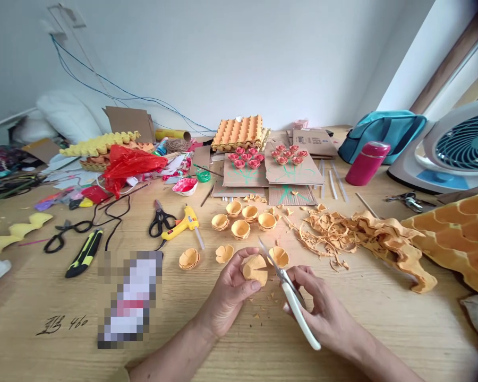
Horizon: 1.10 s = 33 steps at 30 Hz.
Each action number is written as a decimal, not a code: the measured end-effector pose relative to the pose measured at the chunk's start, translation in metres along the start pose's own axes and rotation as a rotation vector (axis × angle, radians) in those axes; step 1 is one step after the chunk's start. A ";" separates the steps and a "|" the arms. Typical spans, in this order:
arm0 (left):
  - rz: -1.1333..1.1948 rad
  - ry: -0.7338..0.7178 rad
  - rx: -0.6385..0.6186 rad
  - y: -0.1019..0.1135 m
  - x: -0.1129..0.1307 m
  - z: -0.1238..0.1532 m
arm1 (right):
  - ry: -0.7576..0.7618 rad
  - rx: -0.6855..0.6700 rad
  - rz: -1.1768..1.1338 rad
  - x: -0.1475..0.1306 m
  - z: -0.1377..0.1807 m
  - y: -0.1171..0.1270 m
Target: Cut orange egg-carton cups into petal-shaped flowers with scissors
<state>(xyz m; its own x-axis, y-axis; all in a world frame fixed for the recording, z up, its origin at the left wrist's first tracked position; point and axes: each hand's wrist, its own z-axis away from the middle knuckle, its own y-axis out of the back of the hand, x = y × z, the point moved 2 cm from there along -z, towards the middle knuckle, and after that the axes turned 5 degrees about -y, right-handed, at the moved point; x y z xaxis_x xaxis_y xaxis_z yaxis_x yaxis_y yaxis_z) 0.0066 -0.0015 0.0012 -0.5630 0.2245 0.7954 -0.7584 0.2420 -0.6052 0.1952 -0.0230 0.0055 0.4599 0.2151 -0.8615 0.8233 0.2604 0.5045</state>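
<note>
Between the thumb and fingers of my left hand (231,294) is an orange egg carton cup (255,269), turned with its base toward me and slit from the right edge inward. My right hand (316,305) grips white-handled scissors (295,307), their blades pointing up and left, just right of the cup and apart from it. Behind the blades sits another cut cup (279,257). A petal-shaped cup (224,254) and a small stack of cups (189,259) lie left of my left hand. Several more cups (240,229) stand in a cluster beyond.
A yellow glue gun (185,223), black scissors (162,220) and a utility knife (84,253) lie to the left. Orange trimmings (326,231) pile up at right beside an egg tray (462,233). Cardboard sheets with red flowers (245,178) are behind. A pink bottle (367,163) stands near a fan (454,148).
</note>
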 end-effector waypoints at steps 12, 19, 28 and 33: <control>-0.056 -0.067 0.030 0.006 0.008 -0.001 | 0.120 -0.109 0.179 -0.008 -0.003 -0.001; -0.137 -0.095 0.025 0.008 0.005 0.000 | 0.156 -0.097 0.233 -0.011 -0.002 -0.001; -0.144 -0.078 0.037 0.007 0.002 0.001 | 0.215 -0.077 0.250 -0.008 -0.001 -0.004; -0.069 -0.052 0.017 0.003 0.000 0.002 | 0.254 -0.087 0.241 -0.005 0.000 -0.008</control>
<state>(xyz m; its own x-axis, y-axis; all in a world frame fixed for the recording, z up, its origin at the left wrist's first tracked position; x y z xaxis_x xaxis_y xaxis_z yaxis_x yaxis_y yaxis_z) 0.0038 -0.0022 -0.0009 -0.5248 0.1586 0.8363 -0.8013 0.2394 -0.5482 0.1868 -0.0261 0.0057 0.5313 0.5043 -0.6808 0.6646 0.2502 0.7040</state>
